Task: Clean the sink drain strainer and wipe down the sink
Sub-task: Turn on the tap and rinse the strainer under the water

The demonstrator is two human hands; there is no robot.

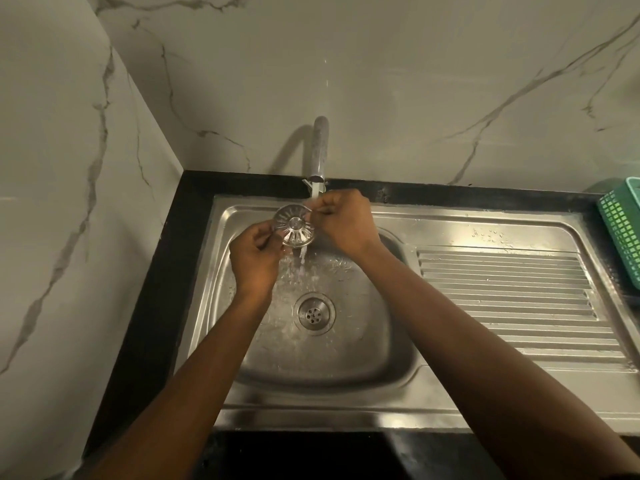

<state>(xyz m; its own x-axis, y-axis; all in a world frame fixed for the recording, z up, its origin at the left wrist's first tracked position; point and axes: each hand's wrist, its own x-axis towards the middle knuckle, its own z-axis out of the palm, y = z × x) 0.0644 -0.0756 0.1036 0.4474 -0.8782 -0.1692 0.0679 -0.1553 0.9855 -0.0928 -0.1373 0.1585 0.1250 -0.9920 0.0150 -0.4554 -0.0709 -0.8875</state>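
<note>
**Both hands on the strainer, under the running tap**

The left hand (254, 259) pinches the strainer (294, 226) at its lower-left rim, fingers curled in tight, while the right hand (341, 221) grips the opposite edge with fingertips closed on the metal. The strainer sits tilted above the sink (363, 362) basin, just beside the stream from the faucet (319, 150), and water splashes down toward the open drain (314, 313). To rinse it well, the person would likely turn the disc so the flow passes through every slot, rubbing the ribs with a thumb. The wet steel looks slippery, so that two-sided hold seems wise. Wiping the sink is not yet begun.
</note>
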